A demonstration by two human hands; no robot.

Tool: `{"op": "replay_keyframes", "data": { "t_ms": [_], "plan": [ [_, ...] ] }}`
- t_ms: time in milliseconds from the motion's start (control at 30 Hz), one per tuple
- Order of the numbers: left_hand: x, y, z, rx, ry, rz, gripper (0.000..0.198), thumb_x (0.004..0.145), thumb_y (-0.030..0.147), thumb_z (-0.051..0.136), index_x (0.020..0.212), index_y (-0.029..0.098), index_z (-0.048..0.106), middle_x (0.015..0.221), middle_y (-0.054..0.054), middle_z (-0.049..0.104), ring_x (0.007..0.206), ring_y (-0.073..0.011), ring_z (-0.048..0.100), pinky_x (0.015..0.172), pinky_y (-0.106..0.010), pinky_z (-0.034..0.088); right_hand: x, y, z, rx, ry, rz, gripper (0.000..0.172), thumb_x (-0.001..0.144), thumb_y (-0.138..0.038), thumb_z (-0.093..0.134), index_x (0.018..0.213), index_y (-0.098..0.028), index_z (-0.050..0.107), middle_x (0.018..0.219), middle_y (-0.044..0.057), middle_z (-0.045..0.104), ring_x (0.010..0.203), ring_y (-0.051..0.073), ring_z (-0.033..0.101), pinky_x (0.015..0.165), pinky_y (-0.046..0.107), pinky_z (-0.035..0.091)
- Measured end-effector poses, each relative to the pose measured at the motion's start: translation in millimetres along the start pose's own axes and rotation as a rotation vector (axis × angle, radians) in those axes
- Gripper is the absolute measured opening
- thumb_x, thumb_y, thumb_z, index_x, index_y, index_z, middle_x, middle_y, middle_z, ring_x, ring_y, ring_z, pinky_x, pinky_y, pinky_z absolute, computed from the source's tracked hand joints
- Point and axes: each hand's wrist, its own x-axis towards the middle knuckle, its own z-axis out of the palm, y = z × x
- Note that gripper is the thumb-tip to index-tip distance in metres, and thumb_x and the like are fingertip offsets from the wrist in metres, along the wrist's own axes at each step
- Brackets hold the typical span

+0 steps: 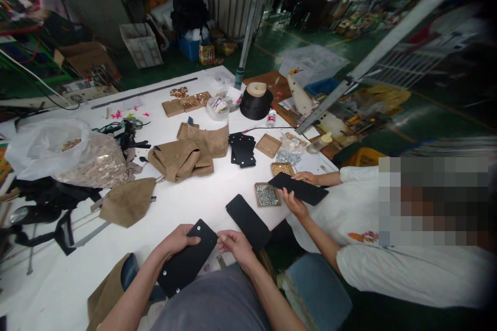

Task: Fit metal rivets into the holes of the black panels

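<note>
A black rectangular panel [188,261] with silver snaps or eyelets near several corners lies tilted over my lap at the table's front edge. My left hand [179,240] grips its upper left edge, thumb on top. At the panel's right corner, the thumb and fingers of my right hand [235,248] are pinched together on the edge; any small part between them is hidden. Just right of my hands a plain black panel [248,221] lies at the table edge. Beside my left forearm rests a brown fabric piece [106,289] with a dark blue part.
At right, a co-worker's hands [297,201] hold another black panel [298,189]. Near them stand cardboard trays of silver [267,195] and gold [282,168] fittings. Stacked black pieces [242,150], brown bags [182,155] and a plastic bag of metal parts [91,160] lie farther back.
</note>
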Motion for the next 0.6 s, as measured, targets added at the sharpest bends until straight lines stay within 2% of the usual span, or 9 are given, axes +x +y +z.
{"op": "replay_keyframes", "data": {
  "t_ms": [167, 400, 600],
  "plan": [
    [0.4, -3.7, 3.5, 0.017, 0.016, 0.004, 0.040, 0.077, 0.039, 0.082, 0.108, 0.015, 0.075, 0.098, -0.009, 0.080, 0.086, -0.0264, 0.074, 0.077, -0.034, 0.055, 1.4, 6.4, -5.5, 0.020, -0.042, -0.002, 0.059, 0.079, -0.064, 0.077, 0.111, -0.015, 0.076, 0.097, 0.012, 0.078, 0.077, 0.019, 0.072, 0.076, 0.038, 0.058],
    [0.0, -3.7, 5.4, 0.005, 0.022, 0.013, 0.041, 0.076, 0.040, 0.083, 0.107, 0.015, 0.075, 0.100, -0.010, 0.080, 0.088, -0.0273, 0.074, 0.080, -0.035, 0.056, -2.7, -3.3, -4.2, 0.009, -0.025, 0.005, 0.059, 0.077, -0.066, 0.077, 0.106, -0.015, 0.075, 0.093, 0.011, 0.078, 0.077, 0.021, 0.073, 0.075, 0.038, 0.059],
    [0.0, -2.1, 8.1, 0.007, 0.019, 0.016, 0.042, 0.076, 0.039, 0.081, 0.110, 0.015, 0.075, 0.101, -0.010, 0.080, 0.089, -0.0277, 0.074, 0.080, -0.035, 0.055, -7.7, -8.9, 0.8, -0.043, 0.019, 0.022, 0.061, 0.057, -0.061, 0.092, 0.094, -0.016, 0.076, 0.080, 0.007, 0.077, 0.072, 0.021, 0.071, 0.071, 0.038, 0.059]
  ]
}}
